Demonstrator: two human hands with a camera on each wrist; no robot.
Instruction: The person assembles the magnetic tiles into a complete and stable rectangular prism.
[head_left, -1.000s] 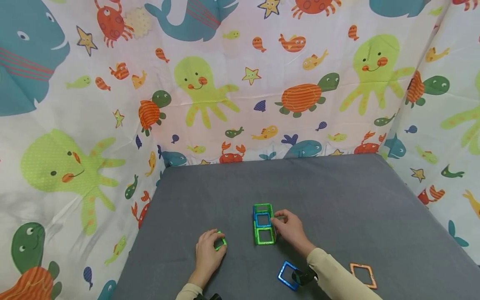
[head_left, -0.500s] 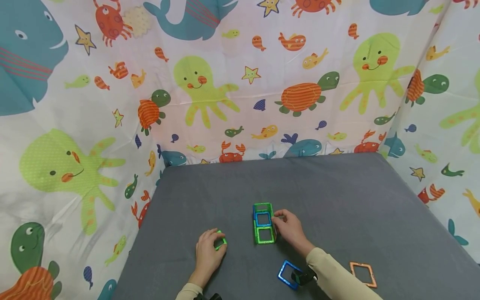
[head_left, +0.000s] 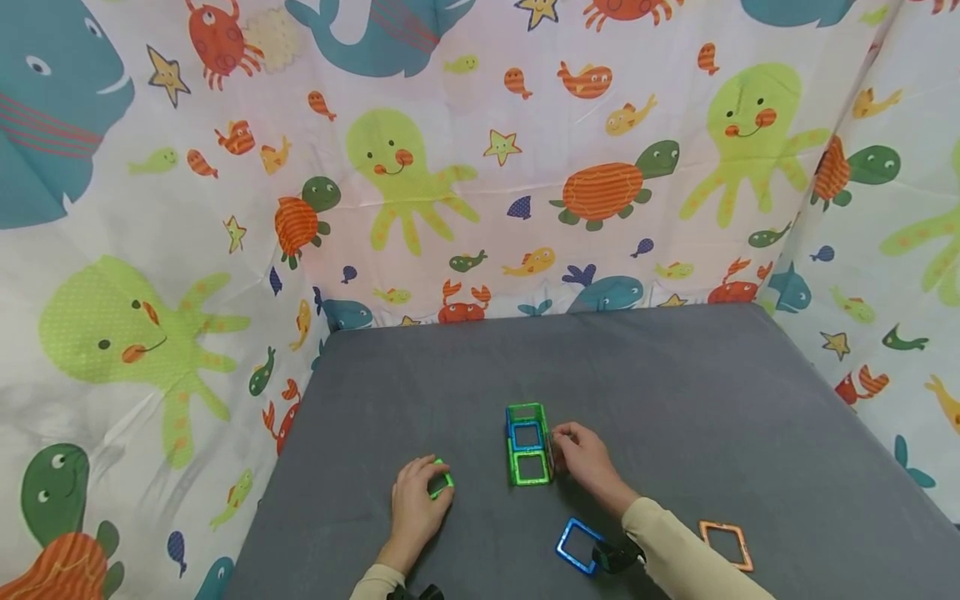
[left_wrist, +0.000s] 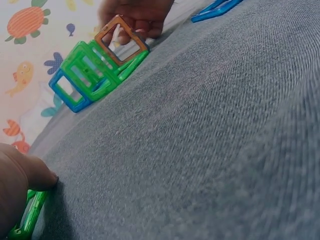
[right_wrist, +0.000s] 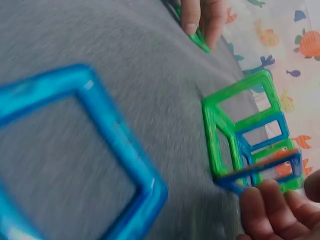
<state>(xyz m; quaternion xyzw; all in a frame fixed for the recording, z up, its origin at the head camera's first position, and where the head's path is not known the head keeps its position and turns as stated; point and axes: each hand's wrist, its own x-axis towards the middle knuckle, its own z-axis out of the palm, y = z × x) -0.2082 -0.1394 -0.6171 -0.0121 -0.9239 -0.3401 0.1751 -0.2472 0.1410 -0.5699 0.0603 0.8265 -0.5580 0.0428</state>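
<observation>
My left hand (head_left: 417, 504) pinches a green magnetic tile (left_wrist: 34, 215) near the table surface, left of a small structure of joined magnetic tiles. That structure (head_left: 531, 482) has green and blue square frames. An orange square tile (left_wrist: 106, 49) stands upright on its right side. My right hand (head_left: 588, 462) is just beside this orange tile, its fingers bent and the thumb apart from them in the right wrist view. Whether the fingertips (right_wrist: 254, 200) still touch the tile is hard to tell.
A loose blue square tile (head_left: 566, 536) lies in front of the structure, partly under my right wrist. Farther right, beside the sleeve, lies an orange square tile (head_left: 746, 547). Grey cloth (head_left: 420, 375) covers the table; a printed curtain (head_left: 450, 208) hangs behind and at the sides.
My right hand has shifted slightly to the right, away from the structure's side. The left hand has stayed in place with the green tile.
</observation>
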